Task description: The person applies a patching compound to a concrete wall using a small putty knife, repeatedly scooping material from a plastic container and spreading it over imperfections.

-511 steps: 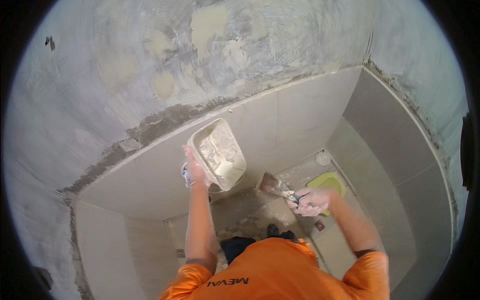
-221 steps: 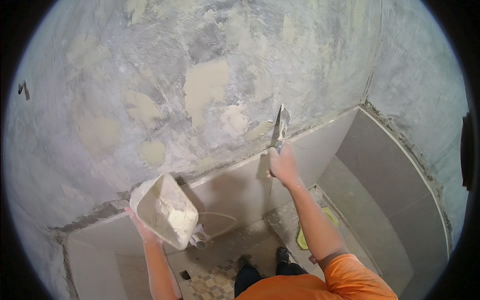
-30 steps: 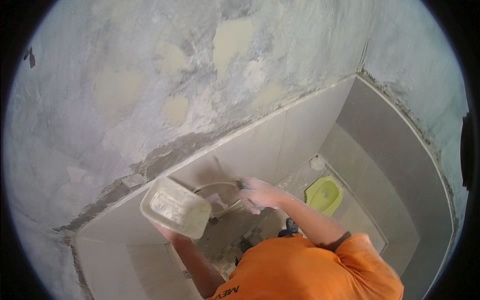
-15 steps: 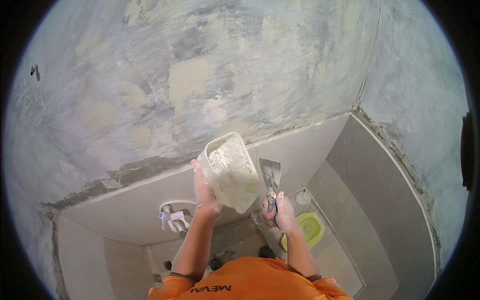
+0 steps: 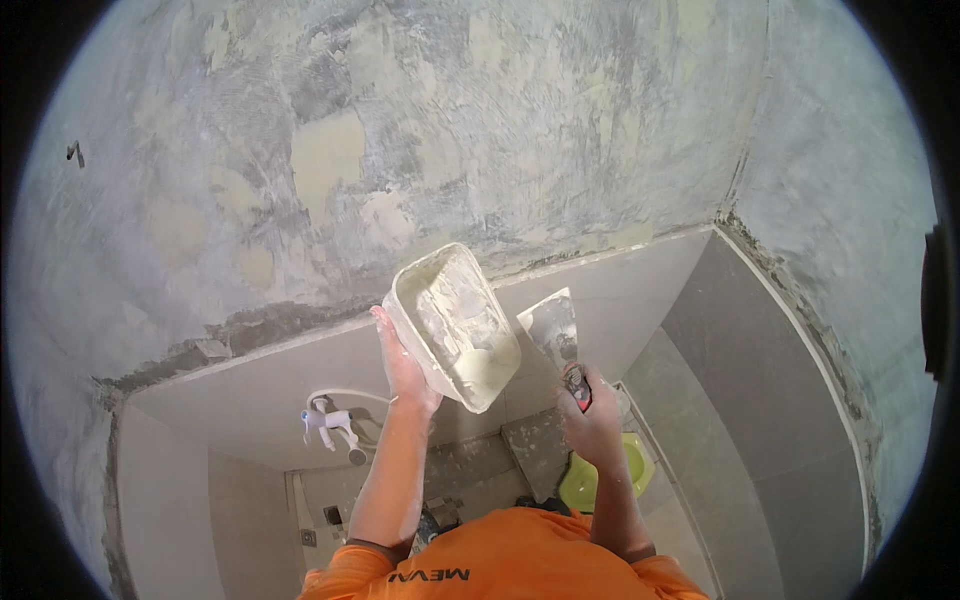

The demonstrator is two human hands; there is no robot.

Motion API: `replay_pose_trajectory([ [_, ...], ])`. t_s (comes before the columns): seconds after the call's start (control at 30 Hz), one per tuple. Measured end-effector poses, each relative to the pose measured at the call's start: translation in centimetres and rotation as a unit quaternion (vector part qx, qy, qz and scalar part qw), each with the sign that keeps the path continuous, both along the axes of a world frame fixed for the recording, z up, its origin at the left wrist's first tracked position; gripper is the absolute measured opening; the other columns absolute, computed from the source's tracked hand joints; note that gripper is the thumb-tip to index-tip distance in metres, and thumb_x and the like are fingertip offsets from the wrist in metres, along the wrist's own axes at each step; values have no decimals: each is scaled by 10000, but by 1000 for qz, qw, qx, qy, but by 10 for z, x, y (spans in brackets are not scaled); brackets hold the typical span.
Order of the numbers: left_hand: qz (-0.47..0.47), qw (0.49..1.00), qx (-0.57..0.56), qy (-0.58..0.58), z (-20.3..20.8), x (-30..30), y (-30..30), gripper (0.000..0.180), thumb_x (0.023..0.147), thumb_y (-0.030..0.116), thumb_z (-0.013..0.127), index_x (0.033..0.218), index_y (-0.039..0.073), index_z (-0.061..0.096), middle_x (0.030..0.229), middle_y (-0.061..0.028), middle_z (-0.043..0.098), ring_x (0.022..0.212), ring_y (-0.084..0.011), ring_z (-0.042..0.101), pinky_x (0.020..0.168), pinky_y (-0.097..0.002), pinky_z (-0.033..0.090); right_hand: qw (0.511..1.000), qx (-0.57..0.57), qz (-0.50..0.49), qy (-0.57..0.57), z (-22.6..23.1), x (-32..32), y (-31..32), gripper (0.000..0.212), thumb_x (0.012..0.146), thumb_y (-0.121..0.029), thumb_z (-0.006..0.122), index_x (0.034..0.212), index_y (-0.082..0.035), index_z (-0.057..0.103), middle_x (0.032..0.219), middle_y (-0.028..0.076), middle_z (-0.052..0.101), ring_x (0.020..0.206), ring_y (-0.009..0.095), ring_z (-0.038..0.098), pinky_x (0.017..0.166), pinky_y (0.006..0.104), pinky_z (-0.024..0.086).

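tub in left hand grip | trowel above right hand

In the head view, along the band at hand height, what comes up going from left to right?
White wall tap → left hand → white putty tub held by that hand → putty knife blade → right hand gripping the knife's handle → grey tiled side wall.
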State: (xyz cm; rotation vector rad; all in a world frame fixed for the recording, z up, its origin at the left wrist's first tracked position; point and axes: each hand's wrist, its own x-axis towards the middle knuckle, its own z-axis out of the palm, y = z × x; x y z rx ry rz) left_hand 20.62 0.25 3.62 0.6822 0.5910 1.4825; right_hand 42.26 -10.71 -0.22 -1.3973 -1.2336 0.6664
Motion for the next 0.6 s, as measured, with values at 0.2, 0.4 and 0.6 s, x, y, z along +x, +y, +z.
replay_pose_trajectory([
  [0.2,25,999,44,-12,10,10,1,816,1026,718,299,1544,92,377,1501,-142,464,1349,-318,484,1128,-482,421,998,-11,48,46,-9,19,-10,187,907,-80,640,1074,0,622,743,3,556,653,82,493,600,261,417],
  [0.4,71,989,132,20,8,1,7,773,1036,697,317,1504,94,435,1466,-113,496,1298,-280,512,1112,-455,430,987,-17,124,105,-16,29,-23,156,947,-87,602,1064,14,624,728,7,512,643,75,455,585,256,390],
  [0.6,73,987,136,41,14,19,3,891,983,779,315,1532,82,394,1494,-126,475,1360,-297,476,1137,-476,417,983,45,119,130,-28,10,-5,154,1004,-133,573,1043,9,617,713,-20,495,632,49,435,573,246,374],
])
